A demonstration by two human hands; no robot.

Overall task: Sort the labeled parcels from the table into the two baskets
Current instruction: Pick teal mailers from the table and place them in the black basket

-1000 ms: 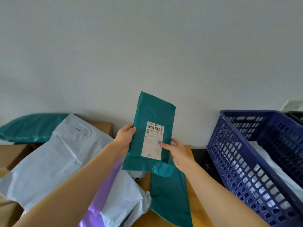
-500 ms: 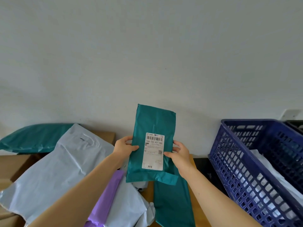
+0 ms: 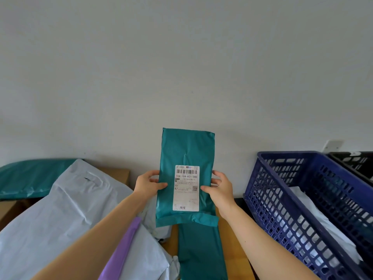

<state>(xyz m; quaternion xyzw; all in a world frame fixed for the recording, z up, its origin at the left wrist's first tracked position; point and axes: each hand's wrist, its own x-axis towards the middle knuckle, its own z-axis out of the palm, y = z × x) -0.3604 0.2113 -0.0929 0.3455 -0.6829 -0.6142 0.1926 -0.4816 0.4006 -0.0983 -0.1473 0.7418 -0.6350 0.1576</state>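
A teal parcel (image 3: 186, 150) with a white barcode label is held upright in front of the wall, label toward me. My left hand (image 3: 148, 184) grips its left edge, thumb on the front. My right hand (image 3: 219, 188) grips its right edge, thumb beside the label. A blue basket (image 3: 282, 199) stands at the right with a white parcel (image 3: 323, 225) inside. A black basket (image 3: 355, 164) shows behind it at the far right.
On the wooden table (image 3: 232, 249) lie another teal parcel (image 3: 199, 251), a large pale grey parcel (image 3: 60, 215), and a purple parcel (image 3: 123, 253). A teal parcel (image 3: 30, 176) rests on cardboard boxes (image 3: 117, 174) at the left. A white wall rises behind.
Both hands have turned the teal parcel from a tilt to upright and squared it to me. My view has dipped, so everything sits lower in frame.
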